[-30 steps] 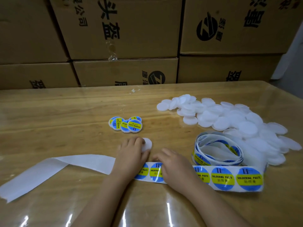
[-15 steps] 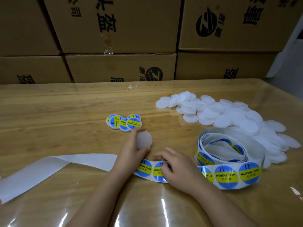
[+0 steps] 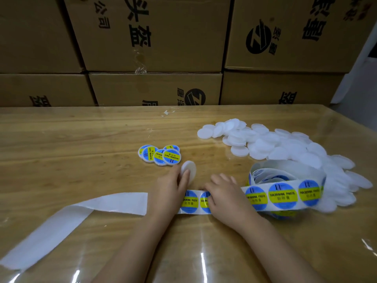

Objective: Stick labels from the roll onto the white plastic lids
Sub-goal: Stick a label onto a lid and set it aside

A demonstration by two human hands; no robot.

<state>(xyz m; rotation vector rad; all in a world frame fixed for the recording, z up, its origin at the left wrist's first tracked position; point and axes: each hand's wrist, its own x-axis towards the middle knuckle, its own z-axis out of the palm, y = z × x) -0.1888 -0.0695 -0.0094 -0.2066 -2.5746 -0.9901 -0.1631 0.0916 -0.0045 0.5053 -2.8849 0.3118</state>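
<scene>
One blank lid (image 3: pixel 188 170) sits tilted in the left hand (image 3: pixel 169 186), pinched just above the counter (image 3: pixel 71 150) – likely ready for a label. The right hand (image 3: pixel 226 193) lies bent-fingered on the label strip (image 3: pixel 271 196), probably to peel one – whether it pinches, I cannot tell. Five labels show there, about five labelled lids (image 3: pixel 160 155) beyond; the white pile (image 3: pixel 285 148) defies counting.

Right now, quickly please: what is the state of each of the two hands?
Left hand: pinches a blank white lid.
Right hand: curled over the label strip; whether it grips a label cannot be told.
</scene>
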